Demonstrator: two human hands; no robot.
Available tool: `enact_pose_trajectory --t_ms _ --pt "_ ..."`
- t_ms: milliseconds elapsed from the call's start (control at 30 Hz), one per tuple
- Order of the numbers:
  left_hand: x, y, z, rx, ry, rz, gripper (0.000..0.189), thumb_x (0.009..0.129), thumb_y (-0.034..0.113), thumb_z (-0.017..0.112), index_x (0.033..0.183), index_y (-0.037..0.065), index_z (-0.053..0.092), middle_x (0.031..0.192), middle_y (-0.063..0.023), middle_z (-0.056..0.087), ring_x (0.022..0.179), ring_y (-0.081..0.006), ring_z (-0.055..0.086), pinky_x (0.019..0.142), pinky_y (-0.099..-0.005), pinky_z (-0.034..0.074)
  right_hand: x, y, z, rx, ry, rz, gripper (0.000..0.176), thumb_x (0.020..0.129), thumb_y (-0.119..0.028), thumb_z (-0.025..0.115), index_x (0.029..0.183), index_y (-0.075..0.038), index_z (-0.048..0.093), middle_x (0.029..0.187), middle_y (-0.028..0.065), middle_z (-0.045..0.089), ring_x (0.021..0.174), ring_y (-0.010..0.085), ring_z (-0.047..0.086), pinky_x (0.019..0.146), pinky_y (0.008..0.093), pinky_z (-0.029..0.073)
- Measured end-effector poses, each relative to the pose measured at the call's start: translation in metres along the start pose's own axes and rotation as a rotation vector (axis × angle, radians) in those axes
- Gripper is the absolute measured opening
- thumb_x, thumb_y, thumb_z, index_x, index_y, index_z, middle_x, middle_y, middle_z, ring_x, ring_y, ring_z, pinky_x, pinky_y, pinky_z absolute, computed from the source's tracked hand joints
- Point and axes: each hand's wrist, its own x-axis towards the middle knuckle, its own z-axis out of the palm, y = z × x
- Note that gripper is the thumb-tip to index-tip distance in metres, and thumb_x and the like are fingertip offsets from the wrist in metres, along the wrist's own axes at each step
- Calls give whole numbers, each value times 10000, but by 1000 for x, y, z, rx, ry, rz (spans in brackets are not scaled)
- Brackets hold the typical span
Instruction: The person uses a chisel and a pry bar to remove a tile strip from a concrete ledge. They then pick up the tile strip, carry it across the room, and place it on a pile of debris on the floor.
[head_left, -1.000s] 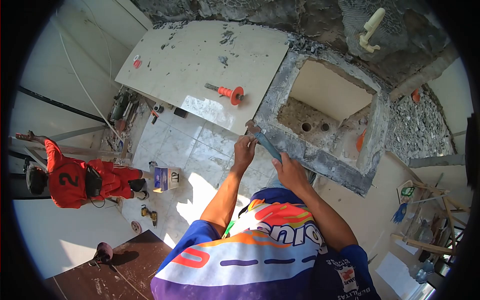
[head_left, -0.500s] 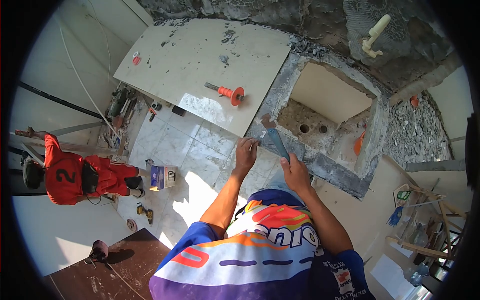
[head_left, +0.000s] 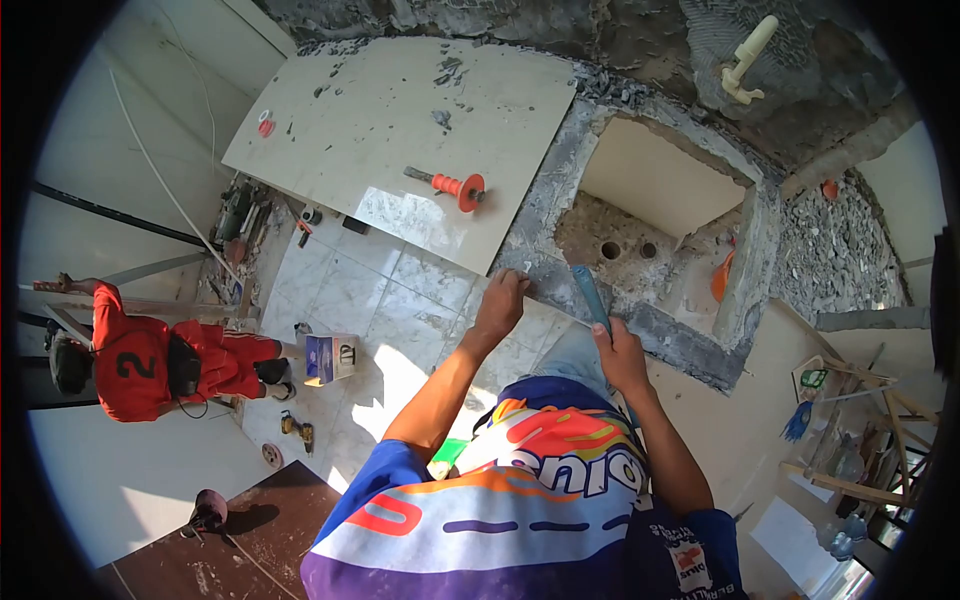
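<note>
My right hand point(head_left: 622, 355) is closed around the blue handle of a hammer point(head_left: 590, 295). The handle points up toward the counter opening, and the hammer's head does not show now. My left hand point(head_left: 503, 300) is beside the front edge of the grey, chipped counter strip point(head_left: 560, 275), fingers curled together. Whatever they may pinch is hidden. Beyond it, a chisel with an orange grip and hand guard point(head_left: 455, 188) lies on the large cream slab point(head_left: 400, 120). To the right, a rough rectangular opening point(head_left: 755, 250) in the counter has an orange object point(head_left: 722, 275) inside.
A co-worker in red point(head_left: 140, 360) is at the left, near a box point(head_left: 330, 358) and a yellow drill point(head_left: 297, 430) on the tiled floor. Rubble point(head_left: 835, 245) lies at the right. A cream tap point(head_left: 748, 60) juts from the bare wall. Wooden pieces point(head_left: 850, 487) stand lower right.
My right hand has shifted right and slightly down, and the hammer's head, visible before, is out of sight. My left hand has moved slightly right along the counter edge, its fingers more curled.
</note>
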Motion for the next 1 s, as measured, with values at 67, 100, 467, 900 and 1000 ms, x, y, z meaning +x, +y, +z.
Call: enact_pose_trajectory --t_ms 67,100,467,900,1000 --pt "-2 1 -9 -311 259 -218 272 923 13 599 1179 -69 557 959 -189 671 879 -305 670 781 -380 534 0 1 3 10 -34 31 397 1002 -391 514 969 1 563 727 262 621 776 492 624 669 540 458" --pt "-6 1 -14 -313 298 -316 288 913 -9 626 1191 -64 580 945 -189 702 826 -266 705 734 -325 543 1 0 4 12 -55 42 395 1001 -393 514 969 -2 563 722 257 618 773 491 622 667 542 456" --pt "-13 -13 -7 -221 377 -235 112 875 36 703 976 -13 715 897 -184 725 794 -290 715 712 -339 549 11 -22 15 -48 -129 -64 387 991 -407 524 1025 -28 594 761 236 649 793 477 636 687 542 480" --pt "-22 -9 -8 -168 330 -206 125 840 -22 692 963 3 686 912 -163 712 823 -319 697 723 -356 537 22 -52 37 -144 -216 -164 422 1001 -390 494 1115 11 568 809 274 673 837 493 652 733 569 503" --pt "-22 -13 -6 -140 312 -190 165 823 -51 680 977 9 682 926 -155 710 847 -320 698 740 -355 536 26 -36 52 -308 -246 -135 447 1014 -401 471 1173 7 558 763 264 656 804 486 643 709 569 485"
